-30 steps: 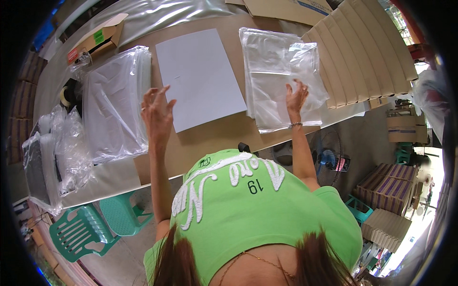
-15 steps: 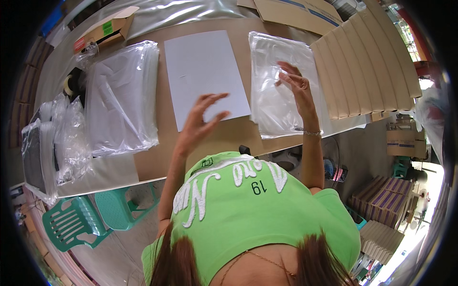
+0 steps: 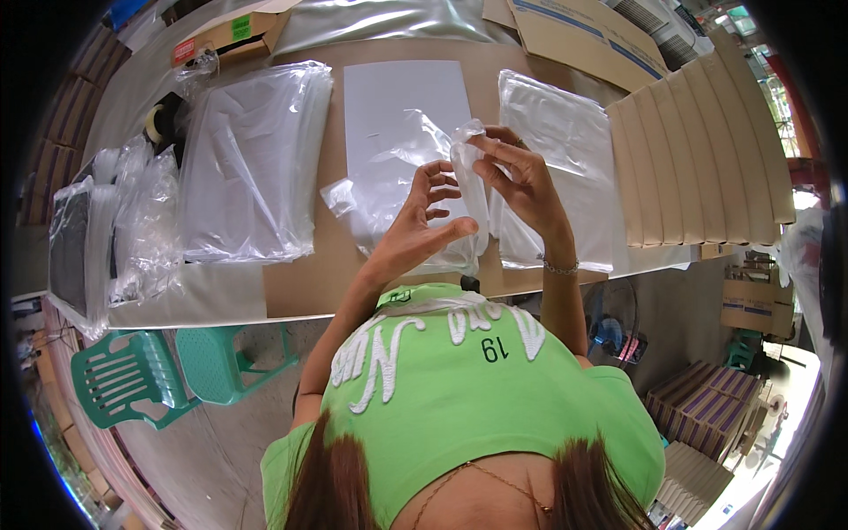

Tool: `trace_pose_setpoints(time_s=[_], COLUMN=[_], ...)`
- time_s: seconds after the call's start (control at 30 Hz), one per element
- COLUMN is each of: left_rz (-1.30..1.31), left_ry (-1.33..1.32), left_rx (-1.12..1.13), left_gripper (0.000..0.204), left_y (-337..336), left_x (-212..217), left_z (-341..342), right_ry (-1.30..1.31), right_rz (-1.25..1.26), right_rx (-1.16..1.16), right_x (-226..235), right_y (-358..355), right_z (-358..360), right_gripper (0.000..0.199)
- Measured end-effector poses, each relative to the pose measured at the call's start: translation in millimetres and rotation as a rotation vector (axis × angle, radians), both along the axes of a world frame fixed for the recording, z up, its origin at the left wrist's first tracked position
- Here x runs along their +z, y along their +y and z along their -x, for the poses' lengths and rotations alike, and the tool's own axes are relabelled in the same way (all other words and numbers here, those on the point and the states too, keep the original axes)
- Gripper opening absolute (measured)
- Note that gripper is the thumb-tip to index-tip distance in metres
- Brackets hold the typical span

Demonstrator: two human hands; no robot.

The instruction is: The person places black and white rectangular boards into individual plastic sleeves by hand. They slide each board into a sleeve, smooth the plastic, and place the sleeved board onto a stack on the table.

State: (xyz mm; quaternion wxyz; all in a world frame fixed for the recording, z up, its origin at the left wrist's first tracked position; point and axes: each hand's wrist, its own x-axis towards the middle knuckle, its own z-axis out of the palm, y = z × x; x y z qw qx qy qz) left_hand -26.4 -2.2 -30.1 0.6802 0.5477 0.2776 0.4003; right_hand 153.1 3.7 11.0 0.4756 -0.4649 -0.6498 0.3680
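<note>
A clear plastic bag (image 3: 470, 190) hangs from my right hand (image 3: 523, 172), its edge pinched between thumb and fingers. The rest of the bag spreads leftward over a white sheet (image 3: 405, 88) on the table. Against the bag's left side is my left hand (image 3: 424, 212), fingers apart and slightly curled; whether it touches the film I cannot tell. To the right of the sheet lies a stack of clear plastic bags (image 3: 561, 132), partly behind my right hand and forearm. On the left rests a pile of white sheets in clear plastic (image 3: 256, 159).
Folded brown cardboard pieces (image 3: 698, 159) stand in a row at the right. Crumpled plastic packs (image 3: 146, 221), a tape roll (image 3: 163, 122) and an open carton (image 3: 238, 35) are on the left. Flat cardboard (image 3: 583, 35) lies at the back. Green plastic stools (image 3: 221, 362) stand below the table edge.
My right hand has taken a clear plastic bag from the right stack and moved left with it. The bag now partly covers the white sheet. My left hand has shifted right, toward it.
</note>
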Motion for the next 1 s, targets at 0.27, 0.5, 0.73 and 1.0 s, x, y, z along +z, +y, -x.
trace_pose_setpoints(time_s=[0.27, 0.5, 0.73, 1.0], left_rz=[0.099, 0.082, -0.511, -0.421], left_ry=[-0.080, -0.057, 0.230, 0.178], left_rx=[-0.018, -0.032, 0.084, 0.361], left_gripper=[0.027, 0.024, 0.007, 0.031], left_y=[9, 7, -9, 8], left_x=[-6, -6, 23, 29], left_z=[4, 10, -7, 10], right_ry=[-0.249, -0.134, 0.422, 0.440], right_rz=[0.005, -0.083, 0.342, 0.390], right_rx=[-0.175, -0.188, 0.045, -0.010], right_x=[6, -13, -8, -15], right_y=[-6, -6, -20, -18], right_z=[6, -4, 11, 3], right_gripper=[0.031, 0.036, 0.033, 0.023])
